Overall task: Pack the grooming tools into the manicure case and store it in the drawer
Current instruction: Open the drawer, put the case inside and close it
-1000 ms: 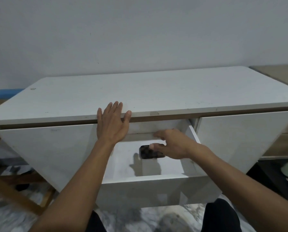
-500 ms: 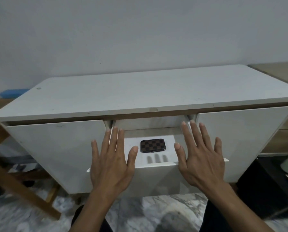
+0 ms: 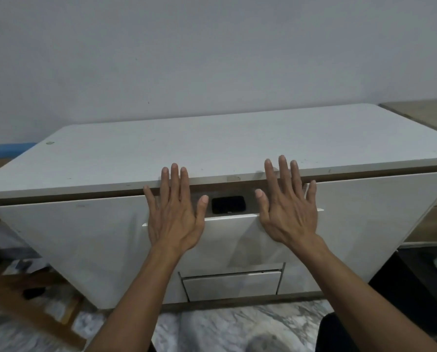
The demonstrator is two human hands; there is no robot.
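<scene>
Setting: plain grey wall; white cabinet (image 3: 237, 141) on a marbled floor, its top bare in view.

Far left: blue object (image 3: 9, 149) behind the cabinet; wooden frame (image 3: 21, 308) below, blurred.

Left hand (image 3: 173, 214): fingers straight and spread, palm flat on the drawer (image 3: 231, 232) front, grasping nothing.

Centre: drawer, nearly closed, a narrow gap showing under the cabinet top. Case (image 3: 228, 205): dark, rounded, small; lies inside the drawer, seen through the gap between the two hands, touched by neither. Closed or not cannot be told, and its pattern is lost in shadow.

Handling, judged: case looks light and stiff-shelled, and may slide on the smooth drawer floor if the drawer is shut hard. Drawer front is flat, glossy and handle-less here, so it is best pushed with open palms, evenly on both sides, to keep it from skewing.

Below: second, lower drawer (image 3: 231, 284), slightly ajar.

Right hand (image 3: 288, 214): fingers straight and spread, palm flat on the drawer front, grasping nothing.

Far right: wooden surface (image 3: 428, 113) beside the cabinet.
</scene>
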